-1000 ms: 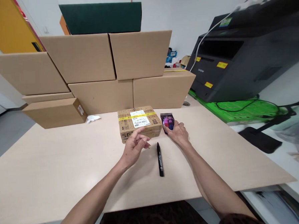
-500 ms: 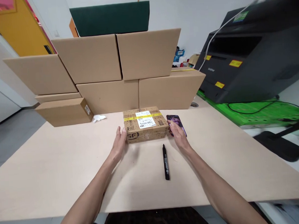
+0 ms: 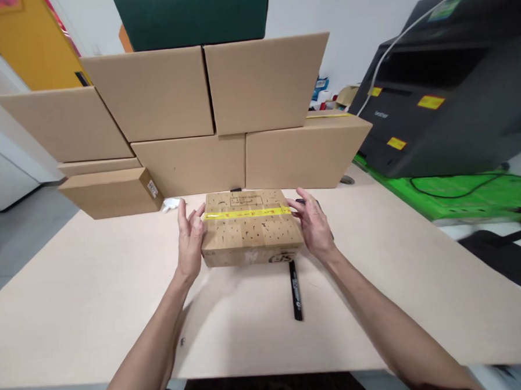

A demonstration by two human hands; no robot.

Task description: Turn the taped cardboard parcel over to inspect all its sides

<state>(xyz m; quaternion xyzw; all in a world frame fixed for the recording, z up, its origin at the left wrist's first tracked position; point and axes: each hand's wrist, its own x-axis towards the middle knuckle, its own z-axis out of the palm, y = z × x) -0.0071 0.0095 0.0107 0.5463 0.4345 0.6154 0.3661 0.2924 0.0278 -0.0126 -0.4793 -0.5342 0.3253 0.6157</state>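
A small cardboard box (image 3: 249, 233) with a yellow tape strip is held between my two hands in front of me. Its printed logo on the near side is upside down, and no white label shows on the upper face. My left hand (image 3: 190, 245) grips the left end, thumb at the top edge. At the right end, my right hand (image 3: 314, 224) presses in with curved fingers. A black marker pen (image 3: 296, 292) lies on the table, its tip by the box's lower edge. The phone is mostly hidden behind my right hand.
Large cardboard boxes (image 3: 189, 167) are stacked along the back of the table (image 3: 118, 319), with a dark green box (image 3: 194, 21) on top. A flatter box (image 3: 112, 194) and crumpled white tissue (image 3: 172, 203) sit at the left. A black printer (image 3: 431, 110) stands at the right.
The small box has been turned over: its white label has gone from view and the logo is now inverted, farther right. Both hands have closed in on its ends.
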